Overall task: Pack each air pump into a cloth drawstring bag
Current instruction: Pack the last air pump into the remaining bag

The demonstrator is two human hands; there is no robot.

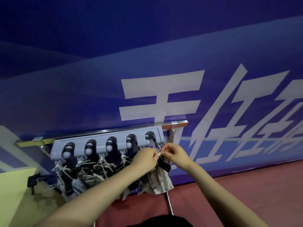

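Both the left hand (146, 157) and right hand (174, 154) pinch the drawstring (159, 154); the cloth bag (159, 182) hangs limp, probably best held by its cord.

Sports hall: blue banner (164, 63), red floor (246, 185)

The forearms hide most of the hanging bags (161, 181), whose contents seem indiscernible.
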